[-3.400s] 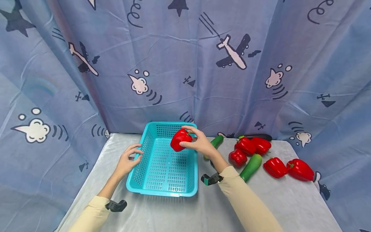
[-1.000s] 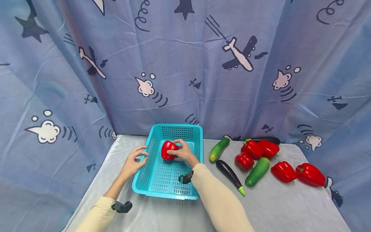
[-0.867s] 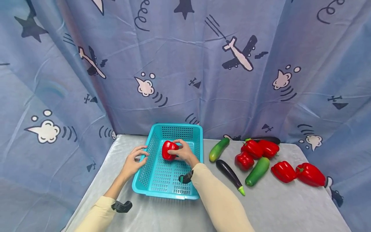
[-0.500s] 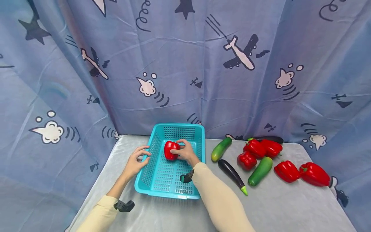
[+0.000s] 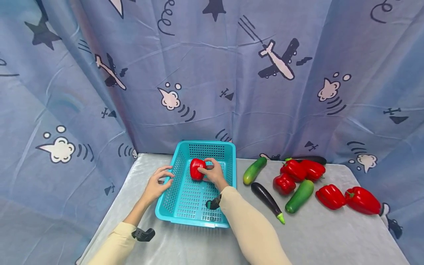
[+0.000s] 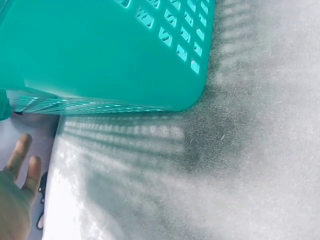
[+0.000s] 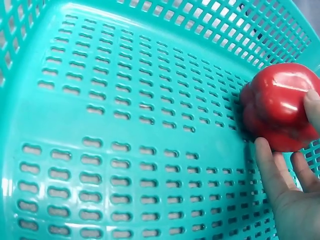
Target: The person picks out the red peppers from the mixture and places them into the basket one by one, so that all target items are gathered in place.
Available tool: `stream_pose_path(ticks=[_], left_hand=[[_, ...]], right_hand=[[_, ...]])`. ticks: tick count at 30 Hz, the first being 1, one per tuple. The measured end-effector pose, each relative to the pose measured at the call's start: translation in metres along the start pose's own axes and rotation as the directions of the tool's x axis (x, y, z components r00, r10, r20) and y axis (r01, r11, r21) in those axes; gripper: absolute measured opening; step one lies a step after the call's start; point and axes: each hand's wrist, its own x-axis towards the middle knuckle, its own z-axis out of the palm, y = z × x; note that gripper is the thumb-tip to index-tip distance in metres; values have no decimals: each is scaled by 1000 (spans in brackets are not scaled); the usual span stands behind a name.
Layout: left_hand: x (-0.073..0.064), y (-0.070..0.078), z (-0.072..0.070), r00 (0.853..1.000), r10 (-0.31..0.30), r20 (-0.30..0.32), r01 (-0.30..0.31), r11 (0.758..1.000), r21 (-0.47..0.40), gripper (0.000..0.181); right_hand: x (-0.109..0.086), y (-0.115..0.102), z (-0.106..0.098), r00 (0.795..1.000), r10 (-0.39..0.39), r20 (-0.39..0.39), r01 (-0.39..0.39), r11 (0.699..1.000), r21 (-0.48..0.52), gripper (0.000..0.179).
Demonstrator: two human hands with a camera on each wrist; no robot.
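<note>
A red bell pepper (image 5: 197,169) is inside the turquoise plastic basket (image 5: 163,210), toward its back. My right hand (image 5: 214,173) grips it from the right side, with the thumb over its face in the head view. Seen from the right wrist, the pepper (image 7: 281,106) sits close over the slotted floor, and the fingers (image 7: 270,167) reach along its side. My left hand (image 5: 156,186) is at the basket's left rim, fingers loosely bent and holding nothing. The left wrist view shows only part of that hand (image 6: 17,195), beside the basket's outer wall (image 6: 115,60).
Right of the basket lie a green and yellow cucumber (image 5: 254,170), a dark eggplant (image 5: 267,201) and a green zucchini (image 5: 299,197). Several red bell peppers (image 5: 330,197) are farther right, and another eggplant (image 5: 311,159) rests by the curtain (image 5: 205,73). A grey cloth covers the table (image 5: 318,239).
My right hand has carried the pepper from above the basket's right side leftward and down into it. Lately the pepper has shifted only slightly. My left hand stays at the left rim.
</note>
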Motion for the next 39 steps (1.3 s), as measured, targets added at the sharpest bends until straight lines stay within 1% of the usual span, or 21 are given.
stream_pose_path(ticks=[3,5,8,11,15,18,23,30,35,39], left_hand=[[0,15,-2,1000,-1,11,1,1000,-12,15],[0,22,-4,1000,-8,24,8,1000,-14,15],[-1,27,-6,999,-13,36,14,1000,-16,15],[-1,28,-7,999,-12,32,13,1000,-17,15],[-2,26,-7,1000,-14,26,15,1000,-19,16],[-1,26,-7,999,-20,28,20,999,-27,16],[0,25,-6,999,-29,25,30,999,-33,16],[0,26,-4,999,-30,23,31,999,-21,15],[0,26,-4,999,-30,22,31,999,-19,15],[-1,25,-4,999,-32,17,32,999,-17,16]], right_hand=[[1,0,0,1000,-6,-7,7,1000,3,48],[2,0,0,1000,-5,-3,5,1000,1,49],[4,1,1,1000,-3,6,3,1000,-10,54],[5,2,3,1000,-4,21,5,1000,-28,58],[5,2,6,1000,7,30,-7,1000,-19,60],[4,2,8,999,7,31,-8,1000,2,60],[2,0,10,1000,-6,23,6,1000,-8,61],[2,-2,14,999,-25,26,27,996,-88,62],[6,-2,21,998,-38,47,46,984,-173,60],[10,0,25,999,-32,45,40,977,-207,60]])
